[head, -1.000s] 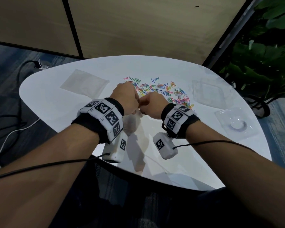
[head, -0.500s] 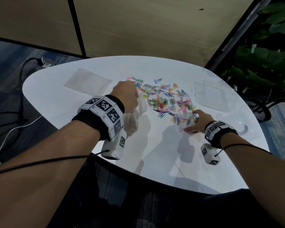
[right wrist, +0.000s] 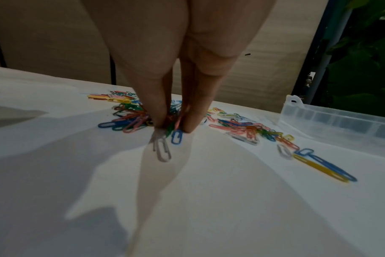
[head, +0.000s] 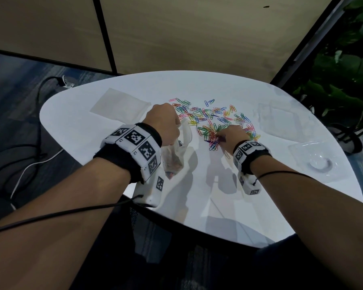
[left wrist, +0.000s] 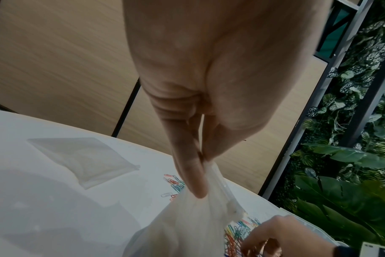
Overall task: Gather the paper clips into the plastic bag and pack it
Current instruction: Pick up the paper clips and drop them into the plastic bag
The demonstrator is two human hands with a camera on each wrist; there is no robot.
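The white worktop (head: 105,143) carried the scattered paper clips (head: 208,120), which lay in a loose coloured spread towards its far side, most of them not yet gathered. A spare flat bag (head: 120,106) lay to the left of the spread and a clear plastic box (right wrist: 341,120) to the right.

The plastic bag (head: 177,151) was held above the near-left part of the worktop, its rim pinched between thumb and fingers of the left hand (head: 164,124); some clips were visible inside it. Because only one side of the rim was held, the mouth was judged liable to sag shut, so that clips brought to it could be spilled.

The right hand (head: 233,136) was set down in the densest part of the spread, its fingertips (right wrist: 191,125) drawn together round a small bunch of clips. The grip was judged shallow: smooth, interlocked clips could be dragged along or dropped in transit, and strays near the worktop edge could be swept off.
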